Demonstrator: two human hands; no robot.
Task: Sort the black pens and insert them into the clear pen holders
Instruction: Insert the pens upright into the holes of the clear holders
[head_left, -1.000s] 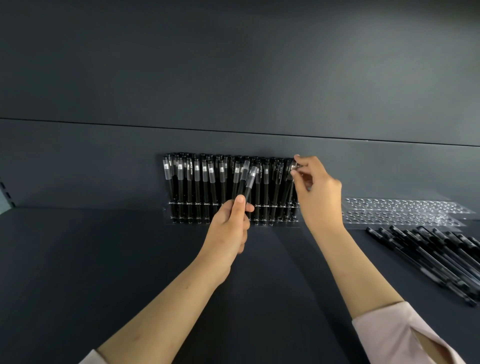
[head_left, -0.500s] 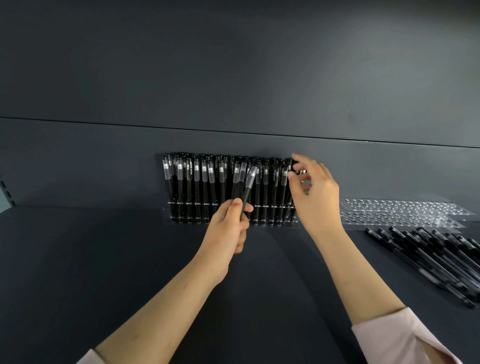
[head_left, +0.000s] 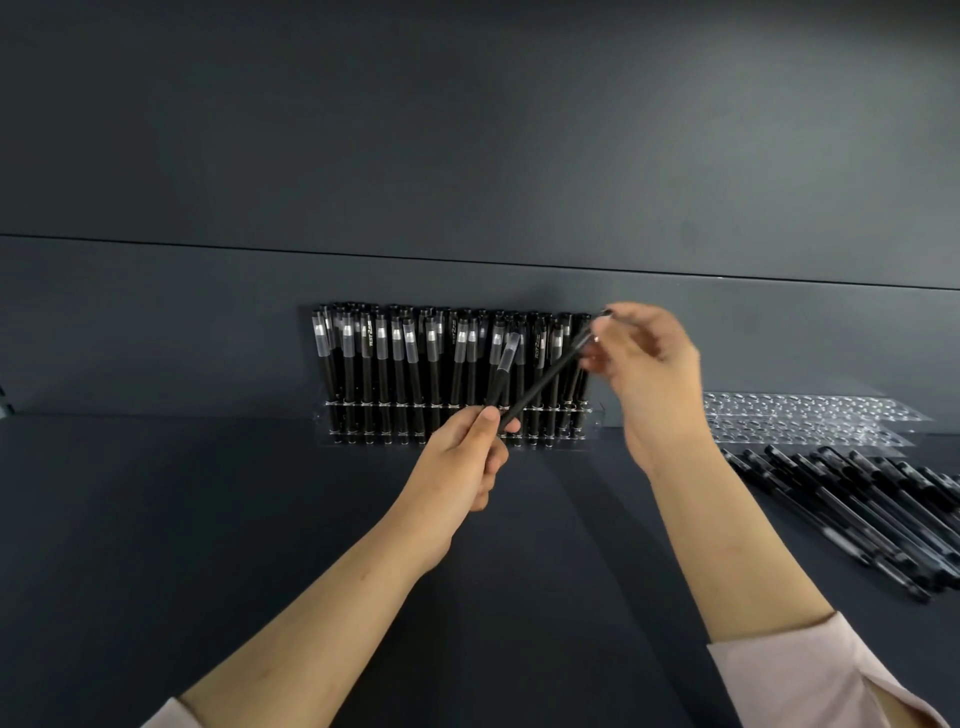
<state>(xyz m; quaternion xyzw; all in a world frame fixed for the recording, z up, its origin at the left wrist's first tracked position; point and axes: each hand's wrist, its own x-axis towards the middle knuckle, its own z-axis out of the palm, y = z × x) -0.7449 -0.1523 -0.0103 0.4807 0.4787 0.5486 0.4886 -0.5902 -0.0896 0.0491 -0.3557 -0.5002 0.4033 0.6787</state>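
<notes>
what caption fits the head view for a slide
Left hand and right hand hold a tilted black pen before the filled clear pen holder, loose pens lying at right.

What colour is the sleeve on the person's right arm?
Pale pink; the sleeve shows best in the head view, at the lower right.

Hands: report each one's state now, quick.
Left hand: holds the slanted pen by its lower end.
Right hand: blurred, seems to pinch the same pen's upper end.
</notes>
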